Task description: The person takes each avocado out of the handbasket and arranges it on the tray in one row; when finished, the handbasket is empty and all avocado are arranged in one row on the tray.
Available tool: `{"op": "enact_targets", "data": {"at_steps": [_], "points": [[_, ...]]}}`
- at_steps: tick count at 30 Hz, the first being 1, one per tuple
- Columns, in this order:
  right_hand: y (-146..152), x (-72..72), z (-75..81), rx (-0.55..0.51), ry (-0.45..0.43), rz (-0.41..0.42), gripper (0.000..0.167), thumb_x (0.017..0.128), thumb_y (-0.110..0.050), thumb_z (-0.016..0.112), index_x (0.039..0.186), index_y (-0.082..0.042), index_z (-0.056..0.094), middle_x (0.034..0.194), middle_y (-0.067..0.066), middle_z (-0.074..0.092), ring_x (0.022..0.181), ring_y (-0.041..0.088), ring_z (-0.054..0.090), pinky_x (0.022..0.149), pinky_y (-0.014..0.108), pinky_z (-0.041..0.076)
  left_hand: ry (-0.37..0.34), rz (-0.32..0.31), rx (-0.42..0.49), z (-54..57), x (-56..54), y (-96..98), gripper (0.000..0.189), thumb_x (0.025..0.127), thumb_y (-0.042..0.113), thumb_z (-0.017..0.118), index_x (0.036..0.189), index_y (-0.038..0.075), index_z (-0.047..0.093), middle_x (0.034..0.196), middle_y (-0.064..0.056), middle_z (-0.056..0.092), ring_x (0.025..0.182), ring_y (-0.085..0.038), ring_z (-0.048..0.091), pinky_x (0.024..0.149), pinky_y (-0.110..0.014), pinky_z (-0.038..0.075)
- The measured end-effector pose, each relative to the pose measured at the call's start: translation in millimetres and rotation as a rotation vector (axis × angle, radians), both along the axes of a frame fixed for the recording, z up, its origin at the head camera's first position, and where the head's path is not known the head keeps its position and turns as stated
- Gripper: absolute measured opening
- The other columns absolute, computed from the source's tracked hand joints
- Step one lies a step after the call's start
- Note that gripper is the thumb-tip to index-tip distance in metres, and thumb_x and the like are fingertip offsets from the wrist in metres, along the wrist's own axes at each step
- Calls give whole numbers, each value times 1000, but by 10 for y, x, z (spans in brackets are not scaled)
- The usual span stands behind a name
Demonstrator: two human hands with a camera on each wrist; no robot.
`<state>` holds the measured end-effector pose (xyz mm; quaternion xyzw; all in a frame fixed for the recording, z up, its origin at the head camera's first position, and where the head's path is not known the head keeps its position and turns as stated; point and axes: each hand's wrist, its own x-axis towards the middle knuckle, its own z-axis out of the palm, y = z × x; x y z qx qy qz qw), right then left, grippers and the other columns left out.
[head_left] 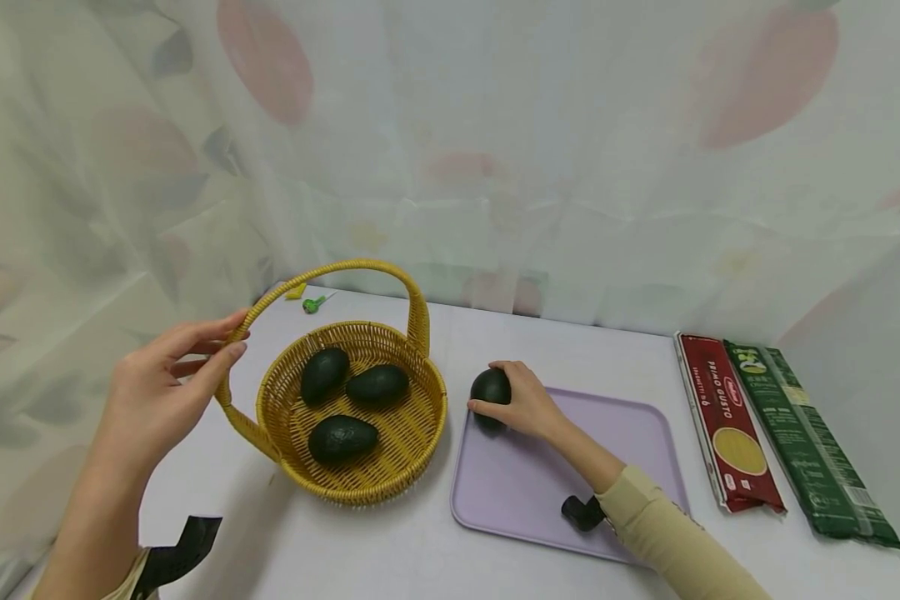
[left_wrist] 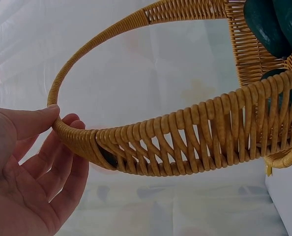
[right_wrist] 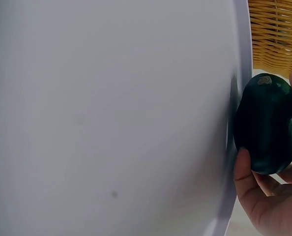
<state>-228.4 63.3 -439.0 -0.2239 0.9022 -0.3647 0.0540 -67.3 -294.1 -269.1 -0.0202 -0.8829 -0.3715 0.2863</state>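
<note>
My left hand pinches the handle of a yellow woven basket between thumb and fingers. In the left wrist view, the thumb of that hand lies on one side of the handle. Several dark green avocados lie inside; one avocado is nearest the front. Over the left edge of a lilac tray, my right hand grips a dark avocado. The right wrist view shows the gripped avocado beside the tray's rim, with fingers around it; a notch in its outline is unclear.
Right of the tray lie a red spaghetti pack and a green pack. Behind the basket are a small green object and a yellow one. A patterned curtain hangs at the table's back.
</note>
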Motion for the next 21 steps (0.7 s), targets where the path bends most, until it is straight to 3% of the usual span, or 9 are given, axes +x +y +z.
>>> {"op": "enact_targets", "data": {"at_steps": [11, 21], "points": [[8, 21, 9, 55, 22, -24, 82, 79, -56, 74, 142, -11, 46, 140, 13, 47, 122, 33, 44, 92, 51, 47, 6, -4, 0, 1, 5, -1, 35, 89, 6, 70, 123, 13, 69, 106, 16, 69, 89, -2, 60, 78, -5, 45], [63, 1, 91, 24, 93, -10, 75, 82, -50, 74, 139, -8, 49, 139, 14, 46, 127, 35, 41, 99, 52, 41, 1, 6, 4, -11, -2, -10, 37, 88, 3, 71, 124, 12, 69, 103, 18, 68, 87, 0, 60, 78, -5, 44]]}}
